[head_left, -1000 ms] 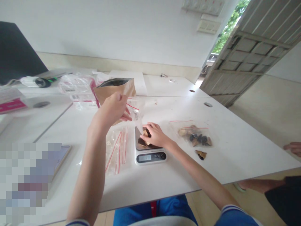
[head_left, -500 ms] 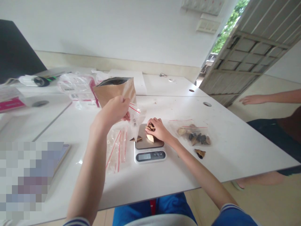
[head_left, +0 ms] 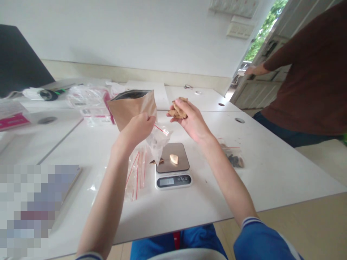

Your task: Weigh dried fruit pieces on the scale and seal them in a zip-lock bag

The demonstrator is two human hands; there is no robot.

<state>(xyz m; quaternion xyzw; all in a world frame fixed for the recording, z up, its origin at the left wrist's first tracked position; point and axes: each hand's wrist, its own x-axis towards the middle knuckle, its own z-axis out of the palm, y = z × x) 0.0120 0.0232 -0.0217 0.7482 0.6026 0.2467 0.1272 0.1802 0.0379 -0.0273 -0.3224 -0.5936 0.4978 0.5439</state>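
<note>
Pinched in my left hand (head_left: 139,131) is a clear zip bag (head_left: 157,142) with a red seal line; it hangs beside the scale's left edge. My right hand (head_left: 193,121) is raised above the table with its fingers around several brown dried peel-like pieces (head_left: 177,109). Below, a digital kitchen scale (head_left: 173,180) carries one pale dried piece (head_left: 174,159) on its metal plate. A dark dried piece (head_left: 160,161) lies at the plate's left side, partly behind the bag tip. An open kraft paper pouch (head_left: 132,108) stands behind my left hand.
Several flat zip bags (head_left: 135,177) lie left of the scale. A filled zip bag (head_left: 235,159) is partly behind my right forearm. Plastic-wrapped packs (head_left: 90,103) stand at the back left. On the right, a person in a brown top (head_left: 311,79) is by the door.
My right hand has lifted dried pieces off the scale and moved up toward the zip bag's mouth. My left hand has shifted slightly right. The other person has moved to the door.
</note>
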